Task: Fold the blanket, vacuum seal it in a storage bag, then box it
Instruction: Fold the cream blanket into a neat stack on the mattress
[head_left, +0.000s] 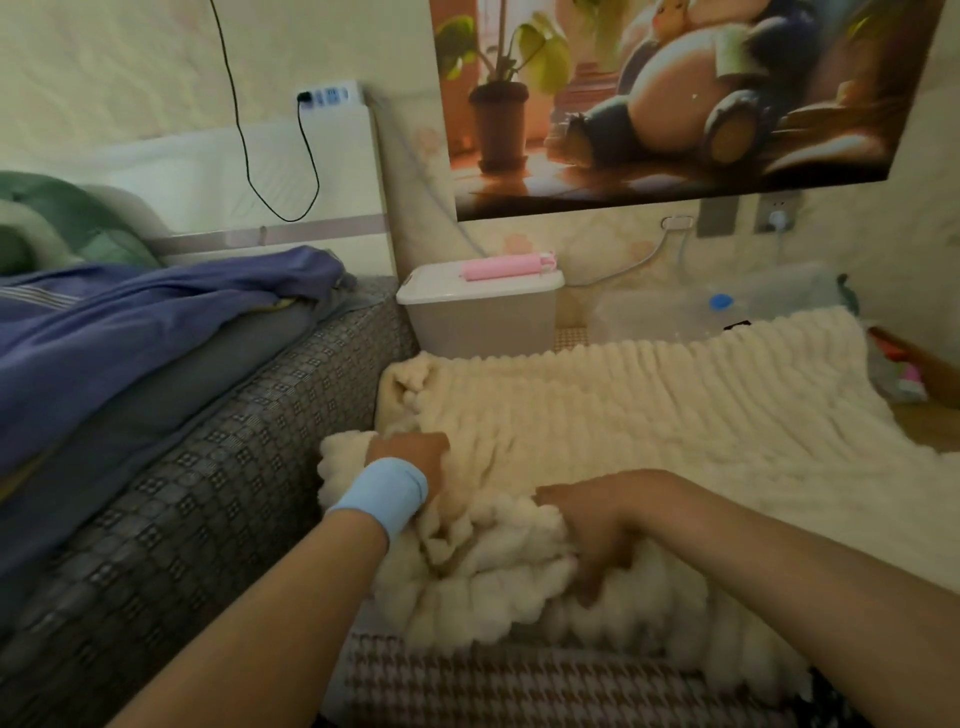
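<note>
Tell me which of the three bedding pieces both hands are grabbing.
The cream ribbed blanket in front: the left hand and right hand grip its bunched near edge. The purple cover and green quilt lie apart at left.

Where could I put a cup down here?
The box lid is bare left of the pink roll. The blanket lies flat and unoccupied on its right half, in front of the clear bag. Crowded: the near left, where left hand and right hand bunch the blanket, and the bed under purple bedding.
</note>
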